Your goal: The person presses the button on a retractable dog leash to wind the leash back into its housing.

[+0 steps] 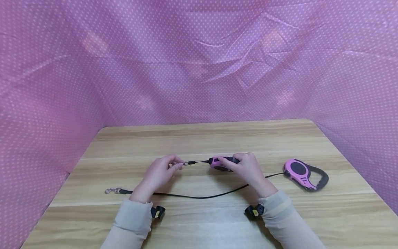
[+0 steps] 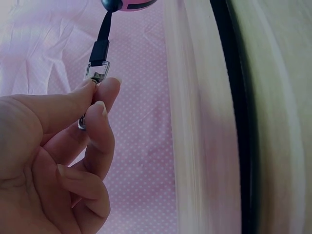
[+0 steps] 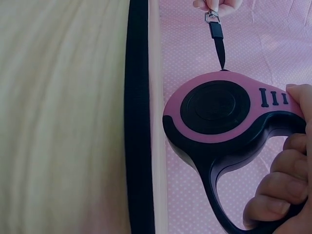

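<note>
Pinching the metal clip [image 2: 95,78], the left hand [image 1: 158,174] looks mid-pull; right hand [image 1: 248,169] wraps the pink leash reel [image 3: 219,117], next needing steady tension

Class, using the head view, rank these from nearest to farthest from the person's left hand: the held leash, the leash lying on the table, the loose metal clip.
1. Loose metal clip, table's left.
2. Held leash, centre.
3. Lying leash, far right.

The light is soft and even, bright enough to see everything, with only faint shadows under the arms on the tabletop [image 1: 217,138]. The head view bends at its edges. In both wrist views the tabletop is smeared and blurry.
</note>
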Demonstrator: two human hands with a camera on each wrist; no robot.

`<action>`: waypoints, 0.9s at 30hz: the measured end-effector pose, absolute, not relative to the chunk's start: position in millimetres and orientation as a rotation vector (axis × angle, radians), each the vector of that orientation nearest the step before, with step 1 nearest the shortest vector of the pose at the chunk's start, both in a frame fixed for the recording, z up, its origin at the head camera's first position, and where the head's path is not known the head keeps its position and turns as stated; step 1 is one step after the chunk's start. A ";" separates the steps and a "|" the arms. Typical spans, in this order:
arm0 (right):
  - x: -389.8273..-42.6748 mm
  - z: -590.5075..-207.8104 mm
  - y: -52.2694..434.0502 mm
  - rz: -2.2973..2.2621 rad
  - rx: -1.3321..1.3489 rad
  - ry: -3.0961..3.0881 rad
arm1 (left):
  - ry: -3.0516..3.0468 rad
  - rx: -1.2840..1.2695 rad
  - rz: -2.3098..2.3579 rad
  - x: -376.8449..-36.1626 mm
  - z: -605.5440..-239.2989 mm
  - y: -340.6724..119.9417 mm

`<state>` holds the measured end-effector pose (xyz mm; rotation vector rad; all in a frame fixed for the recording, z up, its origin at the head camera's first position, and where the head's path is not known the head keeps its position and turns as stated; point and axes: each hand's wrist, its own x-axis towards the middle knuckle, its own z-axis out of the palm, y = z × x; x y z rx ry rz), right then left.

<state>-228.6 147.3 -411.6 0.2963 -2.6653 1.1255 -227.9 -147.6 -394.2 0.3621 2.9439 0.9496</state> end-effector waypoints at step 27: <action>-226.1 -413.5 143.5 1.165 0.386 -2.644 | 2.897 0.380 1.002 -226.8 -397.8 -141.5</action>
